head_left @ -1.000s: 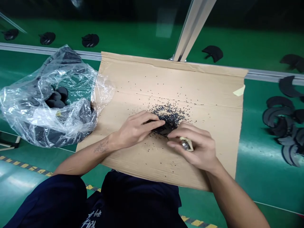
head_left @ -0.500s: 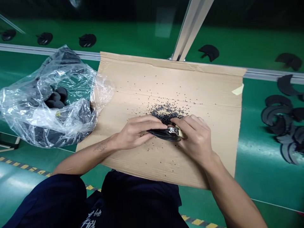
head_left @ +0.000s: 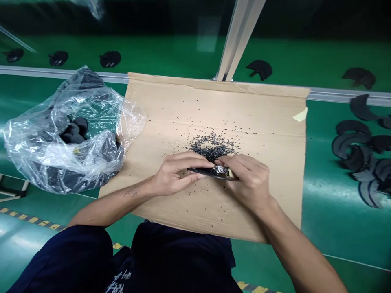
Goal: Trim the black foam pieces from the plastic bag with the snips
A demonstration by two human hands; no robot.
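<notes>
My left hand (head_left: 175,173) pinches a flat black curved piece (head_left: 204,172) by its left end, holding it edge-on just above a sheet of brown cardboard (head_left: 269,122). My right hand (head_left: 249,179) is closed round a small metal trimming tool with a pale handle (head_left: 224,171), whose jaws sit against the right end of the black piece. A heap of tiny black trimmings (head_left: 212,146) lies on the cardboard just beyond both hands.
A clear plastic bag (head_left: 65,134) holding black pieces lies left of the cardboard. Several black crescent pieces (head_left: 360,154) are piled at the right on the green bench. A metal rail and a slanted post (head_left: 235,40) run behind. More black pieces lie beyond the rail.
My right hand moved from beside the black piece onto its right end and brought the tool's jaws against it. The left hand kept its hold; the piece now sits flatter.
</notes>
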